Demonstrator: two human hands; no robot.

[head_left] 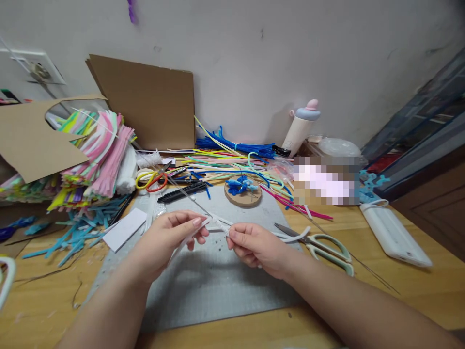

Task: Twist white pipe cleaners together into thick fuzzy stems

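Between my two hands, above a grey cutting mat point(203, 300), is a white pipe cleaner point(218, 224) with a tightly wound middle part. My left hand point(183, 230) pinches one side of it between thumb and fingers, and a white length trails down below that palm. Closed around the other end is my right hand point(250, 242); a white tail sticks out past it to the right. A thin dark wire seems to run up and left from the wound part. Scissors with pale green handles point(329, 249) lie just beyond my right hand.
Behind the mat are a round cardboard disc point(242, 196) bearing a blue twisted piece, red-and-yellow-handled scissors point(154, 180) and a black pen point(181, 192). Bundled pipe cleaners point(105, 160) stand left. A white power bank-like block point(395, 235) and a bottle point(301, 127) are right.
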